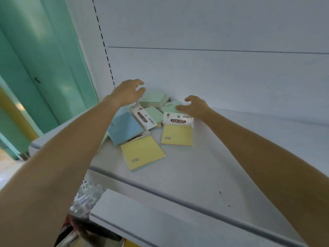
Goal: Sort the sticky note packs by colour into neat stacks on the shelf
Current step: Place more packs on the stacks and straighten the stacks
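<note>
A jumbled pile of sticky note packs lies at the back left of the white shelf [204, 168]. A blue pack [124, 128] leans at the left. One yellow pack [142, 152] lies in front and another yellow pack [177, 134] with a "STICKY NOTE" header sits to the right. Green packs [154, 98] are heaped at the back, one green pack [153, 113] in the middle. My left hand [128, 91] hovers over the pile's back left, fingers spread and empty. My right hand [195, 106] hovers over the back right, fingers apart, just above a green pack; whether it touches is unclear.
The shelf's white back panel [213, 73] rises right behind the pile, with a slotted upright [105, 50] at the left. The shelf's front lip [160, 191] runs diagonally below. A lower shelf [142, 220] holds clear plastic packaging [85, 198]. A teal wall [44, 68] stands at the left.
</note>
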Motion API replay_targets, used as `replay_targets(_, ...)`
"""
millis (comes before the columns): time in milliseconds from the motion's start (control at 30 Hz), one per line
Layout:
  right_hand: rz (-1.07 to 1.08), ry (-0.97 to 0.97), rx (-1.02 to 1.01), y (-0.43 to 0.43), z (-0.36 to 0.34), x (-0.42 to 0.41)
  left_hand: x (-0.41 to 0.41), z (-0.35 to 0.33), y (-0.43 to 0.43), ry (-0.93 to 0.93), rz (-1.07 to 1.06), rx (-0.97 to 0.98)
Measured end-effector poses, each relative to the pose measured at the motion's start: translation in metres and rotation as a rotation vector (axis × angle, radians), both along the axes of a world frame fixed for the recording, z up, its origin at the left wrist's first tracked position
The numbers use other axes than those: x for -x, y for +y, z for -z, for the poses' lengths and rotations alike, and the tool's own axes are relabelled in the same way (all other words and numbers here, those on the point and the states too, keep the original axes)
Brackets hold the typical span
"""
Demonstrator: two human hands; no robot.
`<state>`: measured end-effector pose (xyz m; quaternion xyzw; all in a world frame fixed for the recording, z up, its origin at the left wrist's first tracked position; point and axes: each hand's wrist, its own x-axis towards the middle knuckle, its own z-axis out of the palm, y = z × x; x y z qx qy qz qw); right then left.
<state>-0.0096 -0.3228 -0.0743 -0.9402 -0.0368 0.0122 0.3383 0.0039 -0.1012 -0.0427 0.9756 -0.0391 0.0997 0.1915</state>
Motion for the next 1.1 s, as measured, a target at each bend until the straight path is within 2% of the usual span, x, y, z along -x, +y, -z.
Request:
replay_targets(100, 0.032, 0.052, -0.010, 0.006, -0.002, -0.008, -0.017, 0.003, -0.002, 0.062, 0.047, 0.010)
replay_targets(267, 0.111, 0.076, -0.144, 0.002, 0.000, -0.014, -0.041, 0.010, -0.006, 0.169, 0.087, -0.009)
replay_targets(400, 0.178, 0.070, -0.251, -0.011, 0.002, -0.011, -0.053, 0.012, -0.009, 0.205, 0.094, 0.060)
replay_targets(733, 0.228, -0.070, -0.387, -0.024, -0.003, 0.009, -0.062, 0.008, -0.002, 0.183, 0.141, 0.392)
replay_targets(1100, 0.496, -0.366, -0.465, -0.058, 0.003, 0.064, -0.041, -0.016, -0.031, 0.093, 0.286, 0.834)
